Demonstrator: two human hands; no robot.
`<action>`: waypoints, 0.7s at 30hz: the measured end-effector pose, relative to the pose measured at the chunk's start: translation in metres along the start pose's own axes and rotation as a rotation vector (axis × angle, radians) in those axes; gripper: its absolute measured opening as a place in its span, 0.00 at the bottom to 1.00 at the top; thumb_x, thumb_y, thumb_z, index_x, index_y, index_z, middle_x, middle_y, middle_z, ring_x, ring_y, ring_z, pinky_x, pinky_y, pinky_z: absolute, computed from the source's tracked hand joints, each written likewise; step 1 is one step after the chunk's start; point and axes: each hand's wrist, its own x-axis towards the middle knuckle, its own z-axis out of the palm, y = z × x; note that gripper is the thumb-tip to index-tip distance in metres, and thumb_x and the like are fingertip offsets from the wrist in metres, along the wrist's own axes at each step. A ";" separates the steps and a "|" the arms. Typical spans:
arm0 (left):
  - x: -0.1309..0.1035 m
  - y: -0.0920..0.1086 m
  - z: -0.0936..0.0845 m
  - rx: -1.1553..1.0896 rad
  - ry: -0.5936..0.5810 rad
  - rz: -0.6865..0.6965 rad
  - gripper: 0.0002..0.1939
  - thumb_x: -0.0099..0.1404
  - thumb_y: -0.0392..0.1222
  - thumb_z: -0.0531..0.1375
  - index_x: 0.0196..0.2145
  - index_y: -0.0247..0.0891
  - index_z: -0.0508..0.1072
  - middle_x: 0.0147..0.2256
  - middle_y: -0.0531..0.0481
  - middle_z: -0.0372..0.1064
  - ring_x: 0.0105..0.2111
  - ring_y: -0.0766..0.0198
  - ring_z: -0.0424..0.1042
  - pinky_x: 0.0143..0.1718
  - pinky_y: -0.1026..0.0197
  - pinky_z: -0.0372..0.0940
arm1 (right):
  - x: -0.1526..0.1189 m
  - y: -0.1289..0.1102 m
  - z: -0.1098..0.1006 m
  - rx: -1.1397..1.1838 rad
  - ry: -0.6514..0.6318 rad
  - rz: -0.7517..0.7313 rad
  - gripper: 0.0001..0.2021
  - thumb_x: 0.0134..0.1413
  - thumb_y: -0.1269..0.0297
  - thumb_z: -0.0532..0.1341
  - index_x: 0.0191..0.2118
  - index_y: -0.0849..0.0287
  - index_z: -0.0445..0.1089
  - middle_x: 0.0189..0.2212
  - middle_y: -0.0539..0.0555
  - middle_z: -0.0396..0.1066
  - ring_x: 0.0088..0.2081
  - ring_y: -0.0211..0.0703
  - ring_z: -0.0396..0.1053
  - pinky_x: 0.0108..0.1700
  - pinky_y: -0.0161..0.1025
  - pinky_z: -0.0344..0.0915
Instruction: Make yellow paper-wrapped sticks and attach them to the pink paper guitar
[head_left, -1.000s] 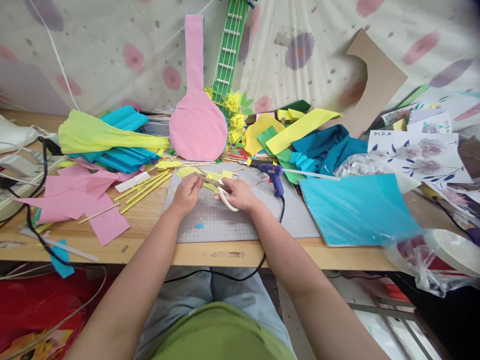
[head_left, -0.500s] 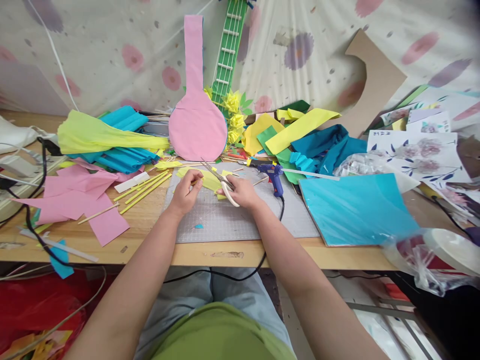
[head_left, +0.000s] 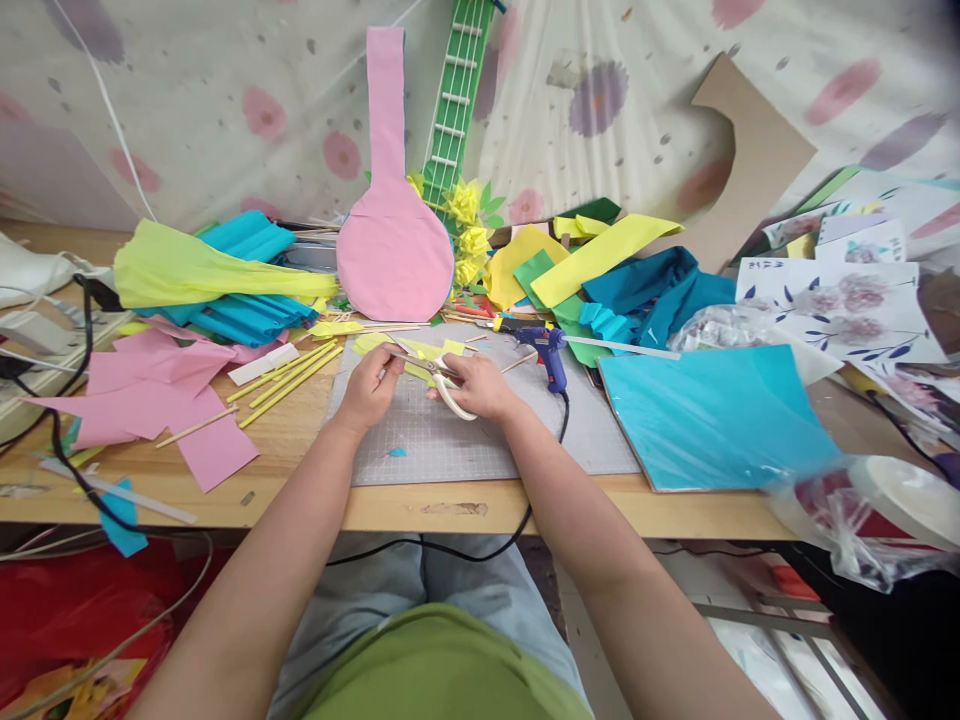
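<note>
The right hand (head_left: 484, 386) is wrapped around the white handles of the scissors (head_left: 453, 402), its grip firmly closed, while the blades point across to the left hand (head_left: 369, 388). That hand has its fingers curled and their tips drawn together by the blade ends; from here I can't tell whether they pinch anything small. The scissors are over the grey cutting mat (head_left: 450, 450), with yellow paper pieces (head_left: 454, 346) lying loose just behind them.

As for progress, I'd call this the middle of some snipping: yellow bits and 1 small blue scrap (head_left: 397, 453) are on the mat, none fastened to anything there. How much cutting remains, I can't say. Behind, the pink long-necked form (head_left: 395, 255) looks smoothly covered, though its face is plain. The glue gun (head_left: 553, 360) rests on the mat's right side, untouched by either of the 2 hands.
</note>
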 end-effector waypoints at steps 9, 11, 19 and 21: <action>0.000 0.000 0.000 -0.007 -0.023 -0.040 0.11 0.64 0.45 0.47 0.32 0.38 0.64 0.28 0.51 0.63 0.30 0.65 0.64 0.34 0.62 0.60 | 0.000 0.002 0.001 -0.010 -0.003 0.124 0.21 0.50 0.43 0.49 0.28 0.58 0.61 0.22 0.49 0.65 0.24 0.36 0.58 0.27 0.34 0.42; 0.000 -0.001 0.001 -0.016 -0.029 -0.033 0.11 0.64 0.45 0.46 0.32 0.38 0.64 0.27 0.51 0.62 0.30 0.65 0.63 0.34 0.62 0.60 | 0.000 0.003 0.001 0.008 -0.005 0.071 0.20 0.50 0.44 0.50 0.29 0.58 0.60 0.25 0.50 0.66 0.26 0.37 0.59 0.29 0.33 0.45; 0.000 -0.006 0.003 -0.034 -0.004 -0.018 0.11 0.64 0.45 0.46 0.28 0.39 0.62 0.27 0.51 0.61 0.30 0.65 0.63 0.33 0.62 0.60 | 0.002 0.000 0.004 0.001 -0.054 -0.014 0.18 0.50 0.46 0.51 0.30 0.59 0.60 0.28 0.51 0.68 0.29 0.38 0.62 0.34 0.34 0.48; 0.000 -0.007 0.003 -0.032 -0.001 -0.028 0.11 0.64 0.45 0.46 0.28 0.39 0.61 0.27 0.51 0.61 0.30 0.65 0.63 0.33 0.62 0.60 | 0.001 -0.001 0.004 -0.009 -0.046 0.002 0.19 0.50 0.45 0.52 0.30 0.59 0.60 0.27 0.51 0.68 0.29 0.38 0.61 0.34 0.34 0.48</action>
